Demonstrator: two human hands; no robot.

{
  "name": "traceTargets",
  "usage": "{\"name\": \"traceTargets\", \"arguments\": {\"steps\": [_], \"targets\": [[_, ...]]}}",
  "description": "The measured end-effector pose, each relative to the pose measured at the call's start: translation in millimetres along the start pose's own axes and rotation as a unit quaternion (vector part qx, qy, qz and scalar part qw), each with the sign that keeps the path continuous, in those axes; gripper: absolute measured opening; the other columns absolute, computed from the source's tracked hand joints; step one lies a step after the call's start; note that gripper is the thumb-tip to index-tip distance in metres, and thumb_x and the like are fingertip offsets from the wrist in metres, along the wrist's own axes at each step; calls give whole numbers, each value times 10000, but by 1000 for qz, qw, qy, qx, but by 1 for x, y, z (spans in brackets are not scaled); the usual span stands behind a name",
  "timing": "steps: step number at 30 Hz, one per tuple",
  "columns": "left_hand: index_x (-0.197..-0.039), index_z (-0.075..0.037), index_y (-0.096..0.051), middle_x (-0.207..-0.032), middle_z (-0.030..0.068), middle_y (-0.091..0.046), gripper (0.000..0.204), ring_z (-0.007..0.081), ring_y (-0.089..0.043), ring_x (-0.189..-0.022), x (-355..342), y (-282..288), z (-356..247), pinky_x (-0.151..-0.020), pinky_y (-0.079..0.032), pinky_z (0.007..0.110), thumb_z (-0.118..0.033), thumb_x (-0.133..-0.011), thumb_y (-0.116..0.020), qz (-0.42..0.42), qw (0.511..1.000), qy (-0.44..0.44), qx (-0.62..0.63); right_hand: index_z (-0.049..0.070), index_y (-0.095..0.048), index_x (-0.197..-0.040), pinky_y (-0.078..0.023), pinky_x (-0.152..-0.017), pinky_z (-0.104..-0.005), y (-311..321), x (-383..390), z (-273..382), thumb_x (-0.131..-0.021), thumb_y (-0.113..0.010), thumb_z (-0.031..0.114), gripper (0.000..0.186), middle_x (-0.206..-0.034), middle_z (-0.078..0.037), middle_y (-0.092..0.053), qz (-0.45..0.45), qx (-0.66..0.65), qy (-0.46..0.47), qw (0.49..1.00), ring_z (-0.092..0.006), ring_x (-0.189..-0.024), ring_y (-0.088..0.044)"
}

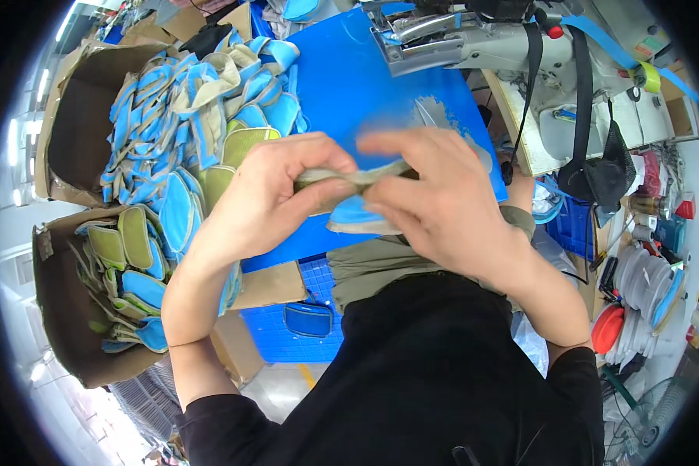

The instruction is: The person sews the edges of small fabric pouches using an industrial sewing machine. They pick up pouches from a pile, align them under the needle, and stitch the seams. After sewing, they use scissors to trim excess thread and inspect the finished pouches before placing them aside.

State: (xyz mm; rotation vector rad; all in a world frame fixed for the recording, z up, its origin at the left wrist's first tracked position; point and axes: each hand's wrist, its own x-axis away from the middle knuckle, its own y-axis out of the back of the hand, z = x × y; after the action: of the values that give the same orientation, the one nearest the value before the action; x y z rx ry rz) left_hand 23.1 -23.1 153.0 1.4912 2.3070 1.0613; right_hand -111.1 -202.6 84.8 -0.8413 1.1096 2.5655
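Observation:
In front of my chest, both hands are on a grey-green fabric piece, bent into a narrow band. My left hand pinches it between thumb and fingers. On its other end is my right hand, the thumb below and the fingers curled around; its index finger is raised and smeared by motion. Just under the band shows a blue fabric part with a pale grey edge; whether it belongs to the same piece, I cannot tell.
A blue tabletop carries a heap of blue and grey sewn pieces at left. Beside it stands a cardboard box holding green and blue pouches. A sewing machine is at far right, with hanging black straps. A blue crate sits below.

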Motion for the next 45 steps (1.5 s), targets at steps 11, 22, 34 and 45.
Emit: {"name": "traceTargets", "arguments": {"steps": [11, 22, 34, 45], "targets": [[-1152, 45, -690, -1042, 134, -708, 355, 224, -652, -976, -18, -63, 66, -891, -492, 336, -224, -997, -517, -72, 951, -6, 299, 77, -730, -860, -463, -680, -371, -6, 14, -10, -701, -816, 42, 183, -969, -74, -682, -39, -34, -77, 996, -260, -810, -604], [-1008, -21, -715, -987, 20, -679, 199, 90, -600, -918, -25, -44, 85, -791, -475, 254, -202, -924, -724, 103, 936, 65, 330, 79, -737, -855, -494, -695, -376, -1, 25, -15, -770, -779, 90, 95, -967, -63, -682, -37, -57, -133, 989, -275, -837, -613], [-792, -16, -713, -916, 67, -682, 129, 157, -587, -754, -10, -13, 8, -730, -457, 274, -17, -730, -826, -142, 970, -171, -94, 60, -727, -821, -471, -699, -399, -10, 29, -13, -797, -769, 131, 85, -880, -66, -664, -16, -141, -185, 972, -287, -823, -618], [-781, -7, -620, -962, 115, -696, 142, 168, -645, -869, -6, -20, 17, -778, -501, 285, 48, -804, -749, -95, 993, -69, 15, 39, -710, -803, -491, -672, -381, -8, 33, -12, -817, -775, 145, 126, -937, -105, -688, -38, -205, -198, 958, -290, -808, -655]]}}
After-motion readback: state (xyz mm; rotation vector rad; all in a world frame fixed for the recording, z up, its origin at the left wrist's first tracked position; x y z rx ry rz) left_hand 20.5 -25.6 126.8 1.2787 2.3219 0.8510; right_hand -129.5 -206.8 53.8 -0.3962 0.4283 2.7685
